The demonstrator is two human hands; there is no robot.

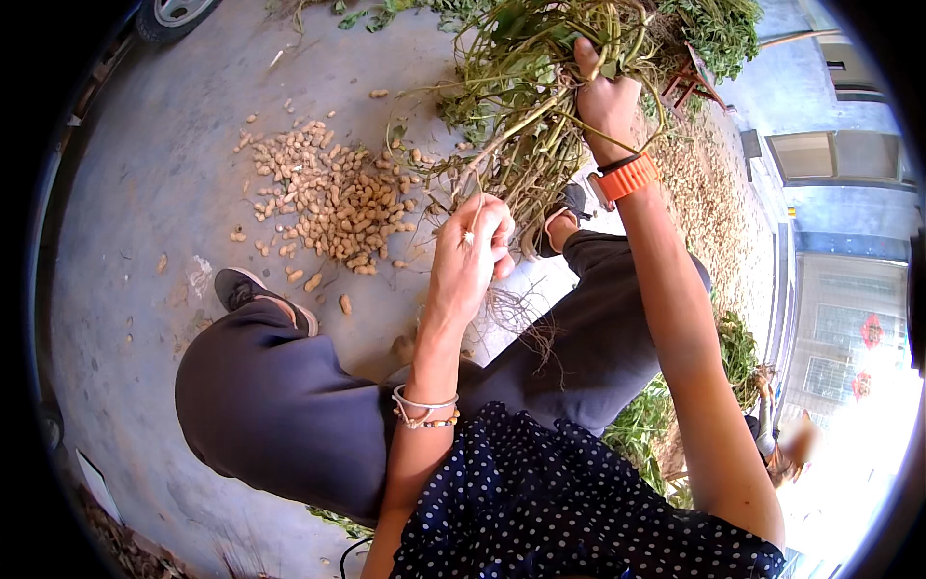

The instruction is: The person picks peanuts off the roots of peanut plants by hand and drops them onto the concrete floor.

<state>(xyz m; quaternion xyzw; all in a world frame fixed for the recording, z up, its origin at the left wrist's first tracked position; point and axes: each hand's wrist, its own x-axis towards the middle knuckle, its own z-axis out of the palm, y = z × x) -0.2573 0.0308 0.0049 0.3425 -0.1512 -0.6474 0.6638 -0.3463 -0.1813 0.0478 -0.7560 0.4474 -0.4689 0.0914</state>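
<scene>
My right hand (608,108), with an orange watch band at its wrist, grips a bundle of green peanut plants (535,137) by the stems, in front of me at the upper right. Below and to the left, my left hand (474,242) has its fingers curled on the root end of a peanut plant. Thin brown roots (532,326) hang under it, over my right thigh. Whether a pod is inside the left fingers cannot be seen. A loose pile of peanuts in their shells (340,195) lies on the concrete floor, left of the plants.
Peanuts are spread over the ground (705,195) at the right. More leafy plants (712,36) lie at the top right by a small red-brown stool (691,79). Another person (781,441) is at the far right, near more plants. A vehicle wheel (173,14) stands at the upper left.
</scene>
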